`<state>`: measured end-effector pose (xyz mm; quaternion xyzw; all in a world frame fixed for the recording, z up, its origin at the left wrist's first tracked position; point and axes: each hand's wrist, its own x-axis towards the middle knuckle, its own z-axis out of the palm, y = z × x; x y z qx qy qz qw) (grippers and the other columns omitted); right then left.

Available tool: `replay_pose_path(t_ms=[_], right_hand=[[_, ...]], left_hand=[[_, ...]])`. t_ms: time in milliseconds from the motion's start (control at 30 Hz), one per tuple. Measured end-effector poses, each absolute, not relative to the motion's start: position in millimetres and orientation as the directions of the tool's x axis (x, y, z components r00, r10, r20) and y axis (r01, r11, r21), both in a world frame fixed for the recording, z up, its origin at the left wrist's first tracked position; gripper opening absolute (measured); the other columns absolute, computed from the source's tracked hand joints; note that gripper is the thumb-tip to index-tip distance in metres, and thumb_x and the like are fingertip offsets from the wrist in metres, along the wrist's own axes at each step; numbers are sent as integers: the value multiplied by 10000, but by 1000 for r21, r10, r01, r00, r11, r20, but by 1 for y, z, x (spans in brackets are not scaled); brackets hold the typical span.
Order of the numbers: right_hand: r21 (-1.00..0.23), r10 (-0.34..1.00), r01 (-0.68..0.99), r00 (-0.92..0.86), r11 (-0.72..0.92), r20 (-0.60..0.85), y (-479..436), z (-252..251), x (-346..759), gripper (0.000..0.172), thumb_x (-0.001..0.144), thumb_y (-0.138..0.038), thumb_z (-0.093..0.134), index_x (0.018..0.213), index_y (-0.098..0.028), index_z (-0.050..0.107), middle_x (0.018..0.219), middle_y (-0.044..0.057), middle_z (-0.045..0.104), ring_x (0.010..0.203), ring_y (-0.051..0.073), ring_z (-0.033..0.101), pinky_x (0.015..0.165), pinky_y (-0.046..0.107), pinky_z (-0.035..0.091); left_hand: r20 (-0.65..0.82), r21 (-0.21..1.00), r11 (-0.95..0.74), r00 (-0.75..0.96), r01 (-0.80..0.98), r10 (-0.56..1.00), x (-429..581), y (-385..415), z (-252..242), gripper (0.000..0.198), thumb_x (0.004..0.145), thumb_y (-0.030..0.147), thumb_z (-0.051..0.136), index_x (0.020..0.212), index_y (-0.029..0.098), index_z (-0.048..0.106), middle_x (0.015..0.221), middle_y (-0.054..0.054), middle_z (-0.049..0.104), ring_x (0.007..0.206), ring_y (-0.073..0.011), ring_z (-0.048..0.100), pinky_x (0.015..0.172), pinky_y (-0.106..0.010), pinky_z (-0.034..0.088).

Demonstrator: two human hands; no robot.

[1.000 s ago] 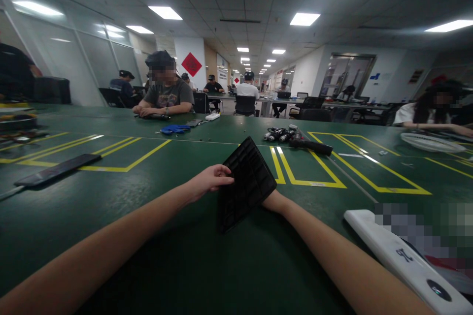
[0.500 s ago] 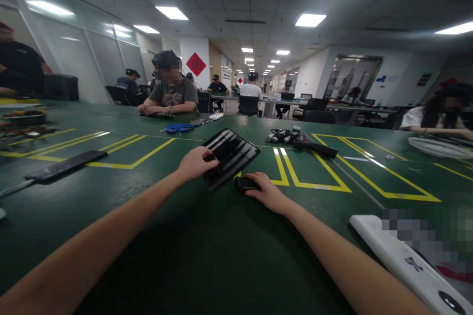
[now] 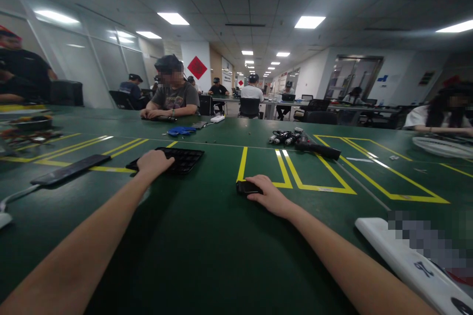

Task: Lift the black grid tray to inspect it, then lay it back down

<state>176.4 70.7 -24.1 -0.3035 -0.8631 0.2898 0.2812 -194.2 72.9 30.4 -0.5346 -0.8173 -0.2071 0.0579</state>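
Note:
My left hand [image 3: 153, 162] rests on the near edge of a black gridded tray [image 3: 173, 159] that lies flat on the green table [image 3: 207, 246], across a yellow line. Its fingers curl over the tray's edge. My right hand [image 3: 269, 196] lies on the table to the right with its fingers closed over a small black object [image 3: 247, 187], which I cannot make out further. Both forearms reach in from the bottom of the view.
A long black strip [image 3: 70, 169] lies at the left, a white bar [image 3: 410, 263] at the near right. Small cylindrical parts [image 3: 284, 137] and a black handle-like tool [image 3: 317, 149] sit further back. A blue item [image 3: 180, 131] lies before a seated person [image 3: 170, 93]. Other people sit around.
My left hand carried the black tray from in front of me to the left and laid it flat on the table. My right hand let go of the tray and settled on the small black object.

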Motion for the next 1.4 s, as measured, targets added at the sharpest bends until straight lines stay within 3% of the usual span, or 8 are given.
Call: replay_pose_path(t_ms=[133, 267, 500, 700, 800, 933, 1133, 1400], right_hand=[[-649, 688, 381, -654, 658, 314, 69, -24, 175, 463, 740, -242, 583, 1189, -200, 477, 1162, 64, 502, 1132, 209, 373, 1002, 395, 280], [-603, 727, 457, -602, 654, 331, 79, -19, 183, 483, 748, -252, 570, 1212, -183, 454, 1184, 65, 492, 1150, 200, 359, 996, 369, 286], [-323, 908, 894, -180, 312, 378, 128, -17, 249, 451, 783, -293, 494, 1198, -119, 467, 1173, 114, 515, 1127, 271, 373, 973, 381, 288], [-222, 971, 969, -55, 108, 234, 138, -33, 287, 406, 804, -324, 433, 1129, -98, 525, 1124, 169, 541, 1065, 323, 444, 893, 440, 339], [-172, 951, 984, 3, 53, 310, 131, -31, 277, 482, 779, -370, 460, 1177, -98, 482, 1224, 173, 475, 1177, 371, 323, 929, 525, 263], [-120, 877, 971, -130, 208, 463, 107, -23, 239, 534, 816, -347, 390, 1273, -72, 365, 1334, 150, 362, 1273, 317, 179, 1021, 495, 139], [-181, 829, 820, -491, 544, 267, 59, -35, 183, 518, 854, -416, 295, 1272, -127, 392, 1354, 104, 366, 1256, 264, 278, 1028, 445, 208], [-82, 835, 881, -407, 466, 369, 82, -21, 211, 442, 865, -353, 290, 1219, -144, 451, 1295, 94, 435, 1215, 243, 331, 1013, 410, 241]], left_hand=[[455, 102, 286, -300, 953, 838, -153, 77, 25, 392, 804, 161, 273, 1027, 18, 561, 996, -213, 588, 979, -282, 541, 813, -372, 414], [354, 98, -15, -21, 995, 935, -108, 85, -2, 501, 771, 74, 267, 1245, 72, 428, 1170, -115, 556, 1074, -175, 511, 919, -274, 379], [140, 123, -210, 192, 970, 971, -97, 94, -32, 488, 814, 155, 244, 1258, 88, 435, 1344, -70, 395, 1233, -159, 356, 1037, -289, 259], [160, 137, -209, 186, 968, 969, -100, 94, -30, 471, 839, 206, 245, 1261, 98, 425, 1343, -77, 398, 1235, -165, 352, 1037, -312, 260], [290, 84, -256, 222, 963, 931, -92, 84, -25, 472, 843, 254, 293, 1267, 79, 409, 1363, -106, 360, 1270, -191, 286, 1053, -350, 217], [322, 58, -383, 346, 922, 881, -67, 59, -17, 452, 867, 322, 293, 1251, 129, 432, 1372, -79, 352, 1282, -177, 258, 1060, -368, 183], [121, 143, -503, 489, 852, 864, -30, 27, -19, 504, 869, 448, 283, 1290, 190, 384, 1363, -66, 370, 1254, -186, 312, 1037, -355, 220], [272, 59, -360, 332, 931, 903, -44, 43, -14, 404, 881, 360, 292, 1194, 174, 466, 1249, -80, 471, 1131, -196, 437, 958, -330, 319]])
